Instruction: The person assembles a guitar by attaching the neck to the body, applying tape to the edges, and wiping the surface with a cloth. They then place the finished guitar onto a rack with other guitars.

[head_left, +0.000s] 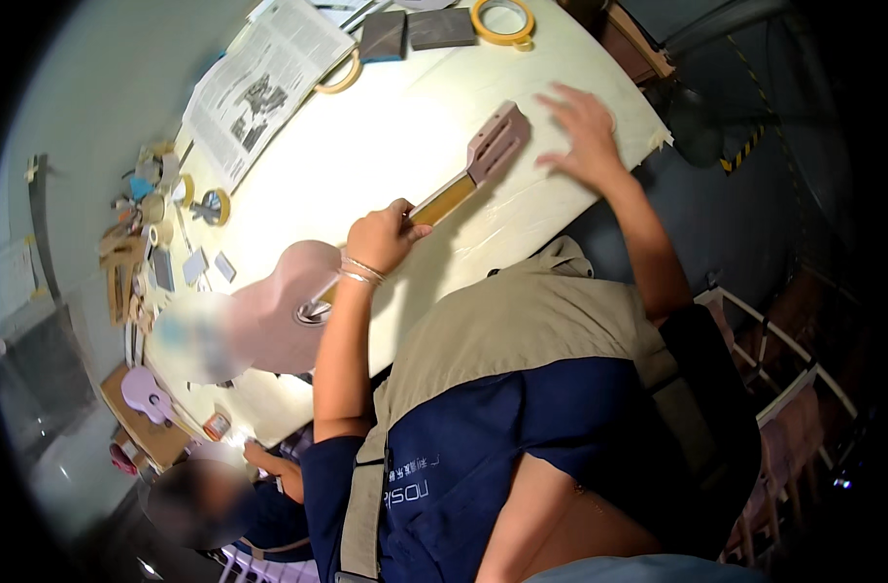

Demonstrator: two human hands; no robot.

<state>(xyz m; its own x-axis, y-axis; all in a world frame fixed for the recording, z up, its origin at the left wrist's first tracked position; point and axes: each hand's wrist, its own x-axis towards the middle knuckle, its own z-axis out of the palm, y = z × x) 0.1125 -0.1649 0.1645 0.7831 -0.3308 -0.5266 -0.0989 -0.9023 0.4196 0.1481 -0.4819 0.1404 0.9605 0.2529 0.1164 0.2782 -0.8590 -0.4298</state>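
Flat, pale unfinished ukulele (366, 262), left hand (381, 238) gripping neck.

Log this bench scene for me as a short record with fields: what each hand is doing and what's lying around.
Left hand: closed around the neck of the unfinished guitar
Right hand: open, fingers spread flat on the table, beside the headstock
Guitar position: lying flat, body to the person's left, headstock toward the right hand
Far edge: tape roll, dark blocks, printed sheet
Left edge: small parts in a clutter
Nearby: another person's hand, lower left
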